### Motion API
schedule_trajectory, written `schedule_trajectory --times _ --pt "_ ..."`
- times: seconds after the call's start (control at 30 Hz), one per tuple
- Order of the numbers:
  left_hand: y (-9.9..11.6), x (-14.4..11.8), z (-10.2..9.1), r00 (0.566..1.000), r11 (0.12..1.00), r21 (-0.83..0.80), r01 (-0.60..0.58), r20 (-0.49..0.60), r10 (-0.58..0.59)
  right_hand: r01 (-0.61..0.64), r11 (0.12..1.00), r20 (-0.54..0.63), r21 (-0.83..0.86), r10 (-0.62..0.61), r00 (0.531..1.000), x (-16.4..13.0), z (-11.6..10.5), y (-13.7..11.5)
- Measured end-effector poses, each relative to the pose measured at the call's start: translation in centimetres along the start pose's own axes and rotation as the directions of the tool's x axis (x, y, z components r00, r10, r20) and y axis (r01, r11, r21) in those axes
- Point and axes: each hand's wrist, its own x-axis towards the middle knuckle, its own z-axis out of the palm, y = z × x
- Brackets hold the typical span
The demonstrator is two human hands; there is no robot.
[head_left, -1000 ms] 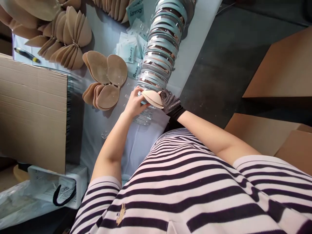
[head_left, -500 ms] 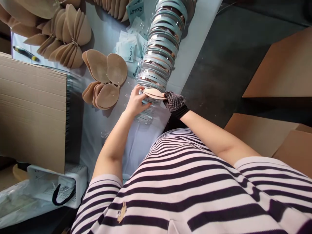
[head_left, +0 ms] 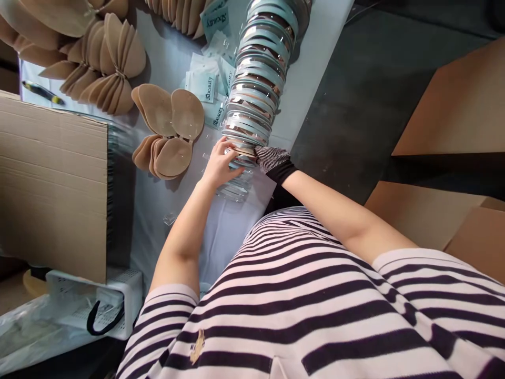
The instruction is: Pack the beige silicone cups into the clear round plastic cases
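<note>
The beige pad is showing only a thin edge — the gloved right hand is covering the rest — while the stack of clear cases is running off the top edge.

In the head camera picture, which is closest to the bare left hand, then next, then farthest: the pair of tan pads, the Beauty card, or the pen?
From the left hand:
1. Pair of tan pads, just to its left.
2. Beauty card, farther up the table.
3. Pen, far left, by the cardboard.

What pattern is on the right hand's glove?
The glove is black with small white dots, seen in the head view.
</note>
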Motion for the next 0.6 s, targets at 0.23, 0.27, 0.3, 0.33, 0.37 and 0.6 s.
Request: schedule_trajectory --times 0.23,0.27,0.3,0.33,0.37,0.6 --pt "1.1 0.0 -0.1 0.999 0.998 0.067 0.000 0.043 -0.003 -0.217 0.968 0.126 0.123 0.201 0.971 -0.4 -0.1 1.2" --pt "1.3 0.0 -0.2 0.999 0.996 0.088 0.005 0.047 -0.009 -0.270 0.934 0.153 0.235 0.239 0.959 -0.2 0.3 1.2" --pt "1.6 0.0 -0.3 0.999 0.994 0.109 0.008 0.048 -0.013 -0.336 0.859 0.179 0.385 0.288 0.941 0.0 0.7 1.1" --pt "1.9 0.1 -0.3 0.999 0.992 0.127 0.005 0.050 -0.011 -0.400 0.729 0.211 0.555 0.341 0.916 0.1 1.0 0.9" --pt "2.1 0.2 -0.4 0.998 0.990 0.138 -0.007 0.056 -0.001 -0.439 0.545 0.251 0.715 0.385 0.888 0.1 1.4 0.7" --pt "2.5 1.1 -0.7 0.991 0.993 0.096 -0.065 0.119 0.053 -0.291 0.039 0.247 0.956 0.428 0.869 -0.7 2.5 -0.1"
